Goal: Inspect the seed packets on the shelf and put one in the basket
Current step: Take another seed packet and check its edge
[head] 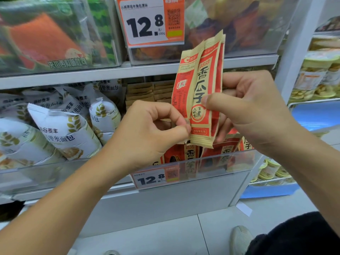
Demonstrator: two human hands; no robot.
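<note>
Both hands held a small bunch of narrow red-and-tan paper seed packets (199, 92) upright in front of the shelving, above the clear plastic bin (211, 161) on the lower shelf. The left hand (147, 129) pinched the bottom left corner of the bunch between thumb and forefinger, its other fingers curled into the palm. The right hand (252, 109) gripped the bunch from the right, thumb pressed on the front packet's face and fingers wrapped behind. At least two packets overlapped; the exact count could not be told. More red seed packets (226, 153) stood in the bin just below. To the left lay white bread bags printed with wheat ears (64, 129). An orange-and-white price tag reading 12.8 (150, 23) hung on the upper shelf, and a smaller one (154, 178) on the bin's front.
</note>
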